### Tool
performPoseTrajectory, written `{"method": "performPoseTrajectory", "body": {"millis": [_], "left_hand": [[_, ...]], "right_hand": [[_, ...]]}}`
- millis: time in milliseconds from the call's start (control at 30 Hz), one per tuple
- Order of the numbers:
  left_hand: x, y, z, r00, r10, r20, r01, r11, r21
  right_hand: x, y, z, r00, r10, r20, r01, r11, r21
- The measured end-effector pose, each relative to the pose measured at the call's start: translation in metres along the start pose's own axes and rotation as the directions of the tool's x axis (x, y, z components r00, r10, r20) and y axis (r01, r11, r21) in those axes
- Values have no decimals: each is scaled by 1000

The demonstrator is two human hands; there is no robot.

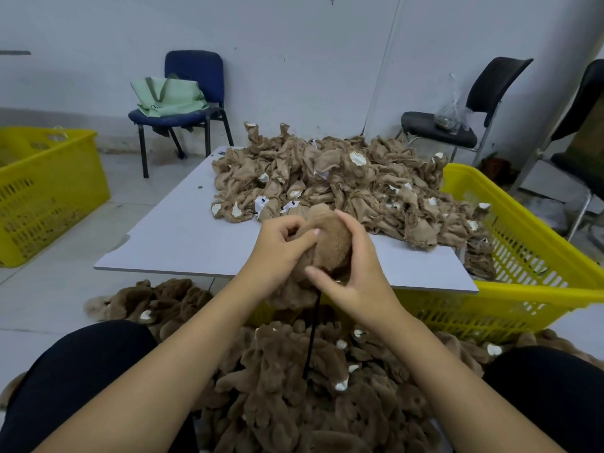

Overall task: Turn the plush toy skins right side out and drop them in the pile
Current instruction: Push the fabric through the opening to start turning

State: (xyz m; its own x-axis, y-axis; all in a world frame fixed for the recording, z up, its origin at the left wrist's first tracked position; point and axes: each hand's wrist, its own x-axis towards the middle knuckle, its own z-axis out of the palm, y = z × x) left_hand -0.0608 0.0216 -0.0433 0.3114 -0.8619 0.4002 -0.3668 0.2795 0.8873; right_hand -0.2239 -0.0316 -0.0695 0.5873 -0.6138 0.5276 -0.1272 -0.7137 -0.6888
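Observation:
I hold one brown plush skin above the near edge of the white table, its furry side showing. My left hand pinches its left side with curled fingers. My right hand grips its right side, thumb across the front. A thin black rod hangs down from the skin between my forearms. A heap of inside-out tan skins covers the far right of the table. A pile of furry brown skins lies on the floor between my knees.
A yellow basket stands tilted at the table's right, holding some skins. Another yellow basket is on the floor at left. A blue chair with a green bag and two black chairs stand by the wall.

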Motion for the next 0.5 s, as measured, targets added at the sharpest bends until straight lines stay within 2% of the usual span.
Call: {"method": "performPoseTrajectory", "body": {"millis": [67, 100, 200, 300, 400, 500], "left_hand": [[-2, 0, 5, 998, -56, 3, 56, 998, -24], [-3, -1, 7, 996, -87, 7, 87, 996, -26], [-7, -6, 13, 979, -200, 26, 200, 980, 1], [-7, -11, 17, 963, -269, 33, 267, 962, 51], [-8, -12, 17, 979, -205, -6, 203, 962, 181], [-16, -15, 13, 999, -35, -29, 43, 947, 318]], "right_hand": [[-2, 13, -4, 995, -70, 77, 79, 991, -110], [-2, 17, -6, 993, -62, 99, 73, 991, -112], [-2, 23, -8, 991, 2, 136, 1, 1000, -21], [-2, 21, -4, 994, 48, 103, -50, 999, 17], [0, 20, -3, 988, 105, 111, -103, 994, -24], [0, 19, -2, 984, 114, 136, -114, 993, -8]]}}
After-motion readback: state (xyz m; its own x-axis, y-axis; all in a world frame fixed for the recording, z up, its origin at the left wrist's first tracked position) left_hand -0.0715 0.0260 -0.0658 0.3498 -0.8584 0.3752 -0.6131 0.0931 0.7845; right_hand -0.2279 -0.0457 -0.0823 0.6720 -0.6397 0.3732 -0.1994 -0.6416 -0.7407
